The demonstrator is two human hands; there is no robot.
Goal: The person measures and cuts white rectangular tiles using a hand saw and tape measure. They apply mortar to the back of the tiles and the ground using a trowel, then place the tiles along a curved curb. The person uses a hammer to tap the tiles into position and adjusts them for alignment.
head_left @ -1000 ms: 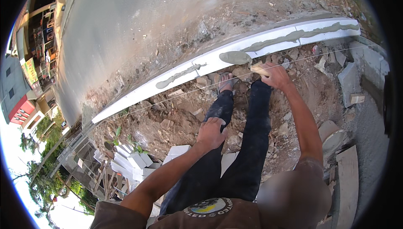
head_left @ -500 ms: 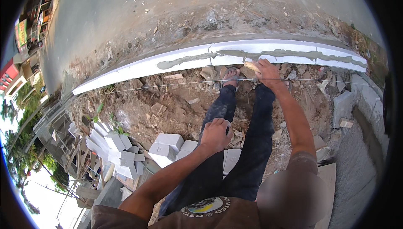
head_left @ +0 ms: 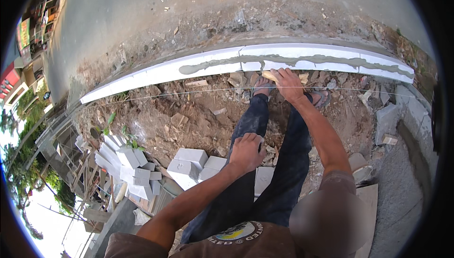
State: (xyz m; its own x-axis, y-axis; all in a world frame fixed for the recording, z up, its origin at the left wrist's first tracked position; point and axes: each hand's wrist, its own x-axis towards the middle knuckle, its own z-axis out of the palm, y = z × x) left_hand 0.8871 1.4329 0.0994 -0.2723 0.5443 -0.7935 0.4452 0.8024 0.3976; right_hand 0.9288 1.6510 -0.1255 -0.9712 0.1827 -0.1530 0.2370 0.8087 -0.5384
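A low row of white blocks (head_left: 142, 76) curves across the view. Along its top runs a strip of grey wet mortar (head_left: 326, 59), with a small smear down the near face. My right hand (head_left: 288, 84) is closed on a pale wooden piece (head_left: 270, 75), perhaps a tool's handle, at the row's near edge. Its other end is too small to make out. Over my left thigh, my left hand (head_left: 246, 152) is curled closed. Something small and dark shows by its fingers, but I cannot tell what it is.
A taut string (head_left: 198, 93) crosses in front of the blocks. My sandalled feet stand on rubble and soil (head_left: 161, 116). White blocks (head_left: 187, 165) lie near my legs, with a larger pile (head_left: 132, 168) at left. A grey concrete slab (head_left: 392, 201) lies at right.
My right hand has moved left along the row with the wooden piece. The mortar strip looks smoother near the middle joint. My left hand stays over my thigh.
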